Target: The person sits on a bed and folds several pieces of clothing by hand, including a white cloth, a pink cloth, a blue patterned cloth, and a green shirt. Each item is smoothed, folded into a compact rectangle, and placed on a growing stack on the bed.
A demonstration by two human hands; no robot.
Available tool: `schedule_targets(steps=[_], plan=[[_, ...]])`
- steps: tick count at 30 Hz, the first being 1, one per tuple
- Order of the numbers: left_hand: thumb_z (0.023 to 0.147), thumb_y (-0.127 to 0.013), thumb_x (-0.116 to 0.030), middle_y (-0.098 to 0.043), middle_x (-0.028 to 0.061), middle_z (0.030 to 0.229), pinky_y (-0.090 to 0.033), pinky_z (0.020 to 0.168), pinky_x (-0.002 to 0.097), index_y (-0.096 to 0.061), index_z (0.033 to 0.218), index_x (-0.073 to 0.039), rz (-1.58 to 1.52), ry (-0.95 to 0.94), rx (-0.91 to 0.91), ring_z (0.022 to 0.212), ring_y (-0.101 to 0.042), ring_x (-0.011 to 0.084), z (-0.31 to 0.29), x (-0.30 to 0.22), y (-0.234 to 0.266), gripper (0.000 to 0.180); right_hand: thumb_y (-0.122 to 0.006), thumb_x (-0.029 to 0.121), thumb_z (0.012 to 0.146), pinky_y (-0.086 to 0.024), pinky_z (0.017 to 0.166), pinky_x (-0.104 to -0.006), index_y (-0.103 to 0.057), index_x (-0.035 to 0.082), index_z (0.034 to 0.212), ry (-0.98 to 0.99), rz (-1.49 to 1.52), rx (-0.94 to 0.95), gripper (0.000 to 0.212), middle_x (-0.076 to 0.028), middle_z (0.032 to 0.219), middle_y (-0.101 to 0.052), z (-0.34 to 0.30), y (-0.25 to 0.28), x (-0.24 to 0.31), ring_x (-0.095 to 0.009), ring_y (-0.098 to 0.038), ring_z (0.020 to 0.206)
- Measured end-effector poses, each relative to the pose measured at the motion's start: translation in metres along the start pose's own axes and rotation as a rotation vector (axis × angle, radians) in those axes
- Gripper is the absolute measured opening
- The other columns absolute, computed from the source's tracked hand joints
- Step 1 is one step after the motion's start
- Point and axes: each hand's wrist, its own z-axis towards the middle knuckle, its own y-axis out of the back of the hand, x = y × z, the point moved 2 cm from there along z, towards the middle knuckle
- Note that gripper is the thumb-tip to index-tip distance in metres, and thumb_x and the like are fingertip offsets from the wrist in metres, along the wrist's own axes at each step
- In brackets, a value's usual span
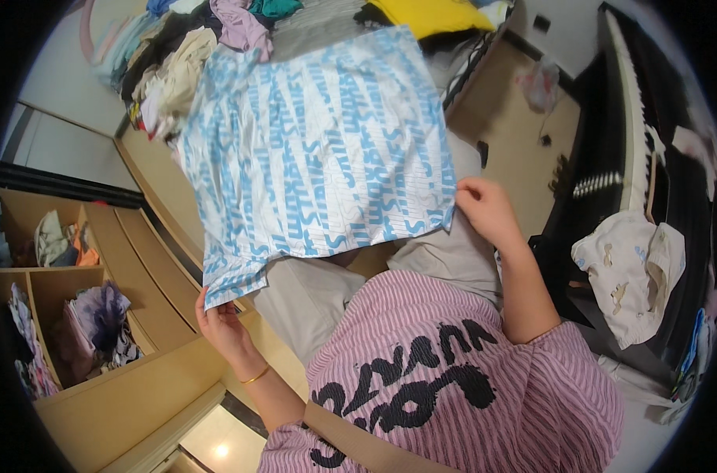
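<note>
A white shirt (319, 150) with blue lettering all over is spread out in front of me, its far part lying toward the bed and its near edge over my lap. My left hand (223, 327) pinches the end of what looks like a short sleeve at the shirt's near left. At the near right corner my right hand (484, 206) grips the edge between thumb and fingers. The cloth hangs fairly flat between the two hands, with soft creases on its left side.
Heaped clothes (177, 75) lie on the far left of the bed, and a yellow garment (429, 17) on its far right. Left stands a wooden shelf unit (59, 272) holding folded clothes. Right, a cream printed garment (630, 276) hangs by dark furniture; a plastic bag (538, 85) sits beyond.
</note>
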Motion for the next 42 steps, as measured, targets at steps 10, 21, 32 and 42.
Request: schedule_targets(steps=[10,21,32,42], plan=[[0.104,-0.059,-0.007,-0.072,0.0135,0.118,-0.059,0.09,0.0318,-0.064,0.125,0.002,-0.013,0.018,0.008,0.102,-0.071,0.0189,0.005,0.004,0.0,0.023,-0.058,0.009,0.097,-0.05,0.065,-0.0264,-0.059,0.007,0.099,-0.218,0.966,0.022,0.002,-0.002,0.095,-0.065,-0.012,0.009,-0.011,-0.012,-0.059,0.073],[0.104,-0.059,-0.011,-0.073,0.0075,0.109,-0.056,0.08,0.028,-0.065,0.124,-0.001,0.041,0.025,-0.006,0.091,-0.069,0.013,0.0,0.003,-0.004,0.023,-0.079,0.028,0.084,-0.047,0.058,-0.0422,-0.056,0.008,0.076,0.305,-0.483,-0.269,0.032,-0.007,0.076,-0.057,-0.054,-0.026,0.02,-0.031,-0.061,0.065],[0.105,-0.057,-0.008,-0.072,0.0061,0.106,-0.053,0.081,0.0266,-0.066,0.119,-0.001,0.031,0.043,0.047,0.091,-0.067,0.0119,0.002,0.003,-0.005,0.018,-0.072,0.026,0.087,-0.05,0.056,-0.0469,-0.065,0.003,0.081,0.272,-0.587,-0.304,0.025,-0.012,0.079,-0.065,-0.039,-0.033,0.003,-0.035,-0.066,0.069],[0.104,-0.057,-0.007,-0.072,0.008,0.11,-0.055,0.081,0.0282,-0.064,0.12,-0.001,0.054,0.052,0.046,0.092,-0.068,0.0151,0.005,0.005,0.0,0.018,-0.048,0.02,0.114,-0.057,0.076,-0.0264,-0.066,-0.001,0.119,0.018,1.003,0.083,0.029,-0.004,0.113,-0.07,-0.028,-0.002,0.021,-0.011,-0.066,0.092]])
